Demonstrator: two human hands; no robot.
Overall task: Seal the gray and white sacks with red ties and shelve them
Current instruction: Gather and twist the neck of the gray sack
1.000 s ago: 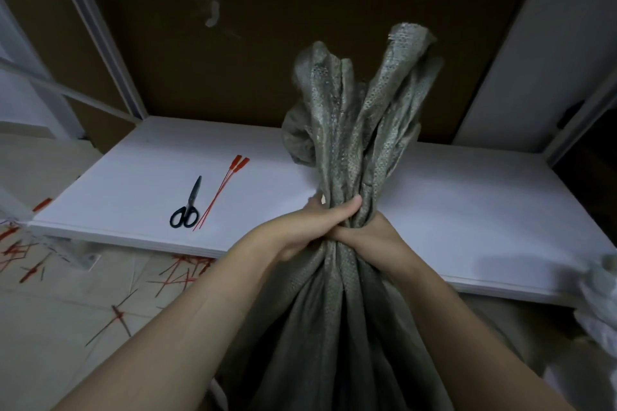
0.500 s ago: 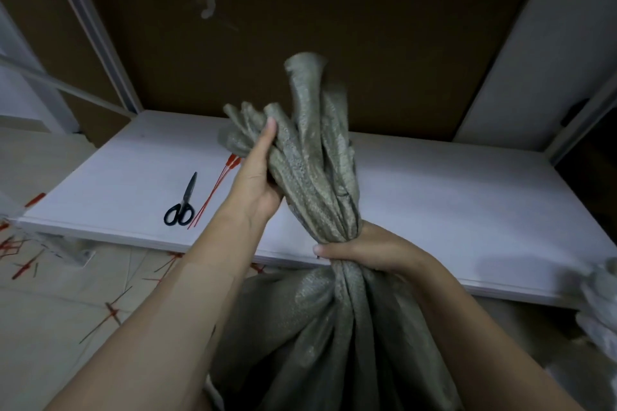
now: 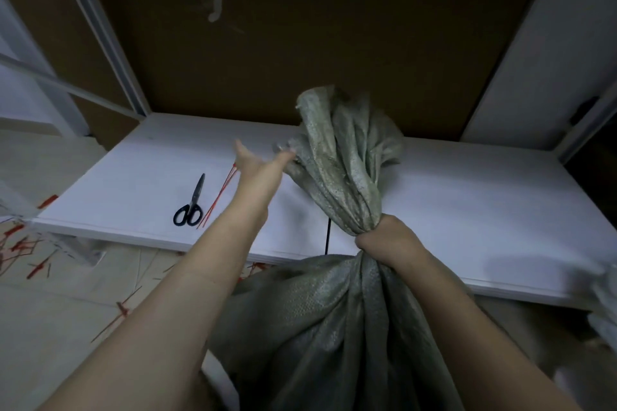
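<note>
One white shelf board (image 3: 467, 203) spans the view, with brown cardboard (image 3: 300, 43) behind it. One gray sack (image 3: 327, 327) stands at the board's near edge. Its mouth is gathered into a neck that rises over the board.

Right hand (image 3: 384, 237): fingers curled tight around the neck, and loose folds fan out above the fist.

Left hand (image 3: 257, 163): stretched forward over the board, fingers straight and apart, thumb up. Fingertips are at the left edge of the loose folds, but I cannot tell whether they touch.

Black scissors (image 3: 192, 203) lie on the board with blades together, left of the left forearm. Thin red ties (image 3: 218, 197) lie just beside them on the right. More red ties (image 3: 20, 243) are scattered on the floor, lower left.
</note>
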